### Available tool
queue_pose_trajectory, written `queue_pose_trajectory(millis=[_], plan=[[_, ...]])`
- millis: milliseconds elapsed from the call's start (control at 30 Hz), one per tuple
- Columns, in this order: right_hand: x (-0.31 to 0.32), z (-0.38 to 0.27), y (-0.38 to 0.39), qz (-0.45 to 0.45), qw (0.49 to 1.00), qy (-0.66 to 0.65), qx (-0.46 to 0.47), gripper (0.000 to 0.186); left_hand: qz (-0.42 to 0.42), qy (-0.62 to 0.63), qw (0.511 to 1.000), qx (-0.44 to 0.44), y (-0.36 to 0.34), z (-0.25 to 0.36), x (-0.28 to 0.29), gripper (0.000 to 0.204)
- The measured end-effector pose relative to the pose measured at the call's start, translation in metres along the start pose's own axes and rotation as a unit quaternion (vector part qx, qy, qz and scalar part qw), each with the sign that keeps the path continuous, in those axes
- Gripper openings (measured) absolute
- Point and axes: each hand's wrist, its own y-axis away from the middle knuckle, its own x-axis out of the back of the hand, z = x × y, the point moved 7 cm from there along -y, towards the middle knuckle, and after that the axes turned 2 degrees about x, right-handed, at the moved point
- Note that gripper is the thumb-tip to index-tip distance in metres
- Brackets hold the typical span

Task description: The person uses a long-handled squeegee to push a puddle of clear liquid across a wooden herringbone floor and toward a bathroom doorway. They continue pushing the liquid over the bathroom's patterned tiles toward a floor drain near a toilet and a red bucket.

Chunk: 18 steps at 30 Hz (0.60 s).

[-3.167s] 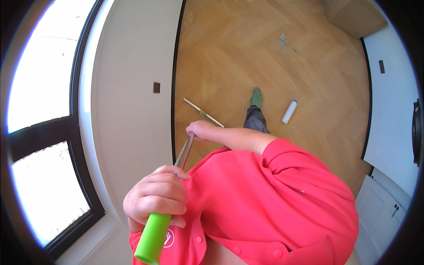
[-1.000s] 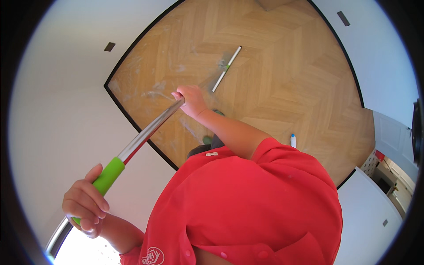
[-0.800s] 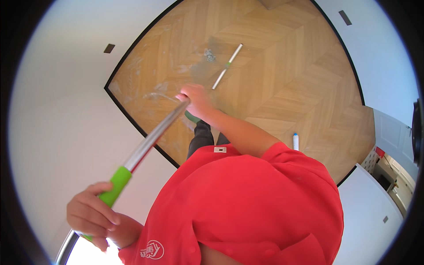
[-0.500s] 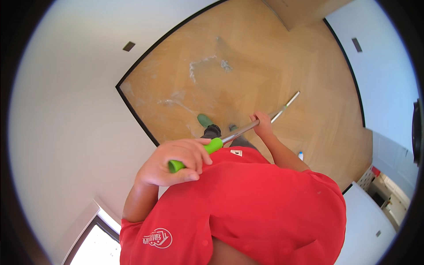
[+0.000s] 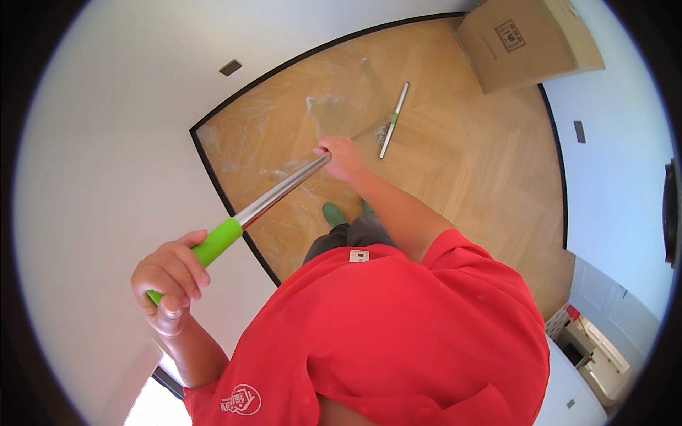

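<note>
My left hand (image 5: 170, 273) is closed round the green grip (image 5: 217, 243) of a long-handled floor squeegee at the lower left. Further up, my right hand (image 5: 341, 160) holds the steel pole (image 5: 280, 189). The squeegee's narrow white-and-green head (image 5: 400, 103) lies on the herringbone wood floor (image 5: 483, 177), with a grey clump (image 5: 381, 133) of what looks like debris just left of it. Pale, wet-looking smears (image 5: 312, 103) mark the floor's left part. My green shoes (image 5: 334, 214) show below my right hand.
A large cardboard box (image 5: 540, 60) stands at the upper right against the wall. White walls (image 5: 106, 177) with dark skirting border the floor. A white door (image 5: 604, 284) and an opening (image 5: 600, 348) are at the lower right; a bright window (image 5: 149, 401) is at the bottom left.
Since half a second ago the squeegee head has swung from the right toward the upper middle. My left hand has moved leftward, my right up and left. More of the box shows.
</note>
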Motion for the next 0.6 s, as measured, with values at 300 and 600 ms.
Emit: queue_pose_trajectory(millis=[300,600], plan=[[-0.052,-0.022,-0.087,-0.147,0.984,-0.021,0.096,0.017,0.124,0.015,0.992,0.008,0.001,0.004,0.049,0.04],[0.021,0.079,-0.163,-0.258,0.957,0.01,0.13,0.024,0.081,0.039,0.994,0.061,-0.098,-0.073,0.014,0.025]])
